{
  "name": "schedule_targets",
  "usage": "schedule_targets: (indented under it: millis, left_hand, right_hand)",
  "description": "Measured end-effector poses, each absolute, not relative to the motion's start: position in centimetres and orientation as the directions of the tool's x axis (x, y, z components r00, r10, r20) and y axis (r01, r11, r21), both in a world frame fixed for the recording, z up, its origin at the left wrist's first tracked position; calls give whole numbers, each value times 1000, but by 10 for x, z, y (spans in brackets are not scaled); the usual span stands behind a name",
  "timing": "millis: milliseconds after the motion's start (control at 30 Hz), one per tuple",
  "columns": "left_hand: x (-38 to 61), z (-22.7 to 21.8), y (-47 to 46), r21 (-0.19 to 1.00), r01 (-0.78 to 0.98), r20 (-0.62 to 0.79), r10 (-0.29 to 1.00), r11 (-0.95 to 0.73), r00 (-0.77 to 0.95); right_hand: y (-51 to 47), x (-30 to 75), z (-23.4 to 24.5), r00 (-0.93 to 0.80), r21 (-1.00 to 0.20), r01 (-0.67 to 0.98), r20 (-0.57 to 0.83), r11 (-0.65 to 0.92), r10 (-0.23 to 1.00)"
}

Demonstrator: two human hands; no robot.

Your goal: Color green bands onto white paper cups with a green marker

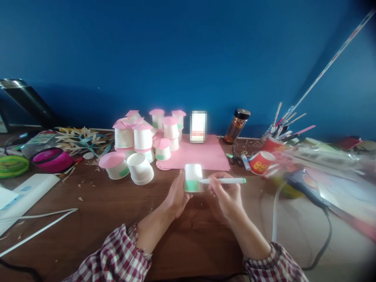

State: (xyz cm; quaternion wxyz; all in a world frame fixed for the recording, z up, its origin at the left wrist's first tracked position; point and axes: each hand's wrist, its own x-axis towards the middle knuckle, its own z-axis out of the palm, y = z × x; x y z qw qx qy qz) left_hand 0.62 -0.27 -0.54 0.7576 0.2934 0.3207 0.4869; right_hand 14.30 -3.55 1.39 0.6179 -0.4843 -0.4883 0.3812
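My left hand (178,194) grips a small white paper cup (193,172) from its left side, just above the brown table. A green patch covers the cup's lower front. Pinched in the fingers of my right hand (227,192) is a white marker pen (227,180) with a green end. Its tip points left and meets the cup's right side at the edge of the green patch. To the left of my hands, a plain white cup (140,168) stands beside a cup with a pink paper roof (112,159).
More pink-roofed cups (143,138) stand stacked behind. Pink paper sheets (202,154) lie beyond my hands, with a blurred bright upright object (198,127) there. On the right are a dark bottle (237,126), scissors (235,158), a red cup (262,162) and a corded tool (307,188).
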Motion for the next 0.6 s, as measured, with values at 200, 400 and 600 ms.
schedule_targets:
  millis: [200,400,600]
  left_hand:
    - [6,-7,-2,777,-531,-204,933,338,296]
    - [8,-4,-4,776,-534,-219,937,337,273]
    - [7,-5,-5,783,-533,-195,941,320,277]
  right_hand:
    - [-35,143,13,185,-973,11,231,233,955]
    - [-34,143,11,218,-969,-13,236,245,947]
    - [-35,142,14,229,-972,-5,227,234,947]
